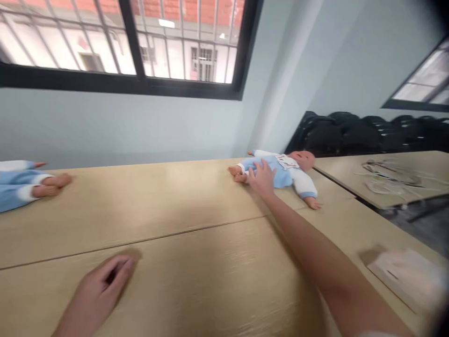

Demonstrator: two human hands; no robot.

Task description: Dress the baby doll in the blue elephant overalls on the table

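Now your right hand (261, 180) is stretched far out and lies on the doll (290, 175), over its tummy and legs. Your fingers are spread flat on it and are not closed round it. It looks like you are at the step of getting hold of it. The doll lies on its back at the far side of the table (175, 206), close to the wall, with its head to the right and its bare feet to the left. Your left hand (101, 285) rests on the table near you, loose, with nothing in it.

To pick the doll up, you would need to wrap your fingers round its middle, since its arms and legs stick out and may flop.

The doll has a soft blue suit with white sleeves and a smooth, round head. The table is flat, pale wood with a thin line where two tops meet. Another doll (21, 187) in the same blue lies at the left edge, and only its legs show. A blurry white box (403, 276) sits on the right, and thin pale cords (389, 180) lie on the next table.
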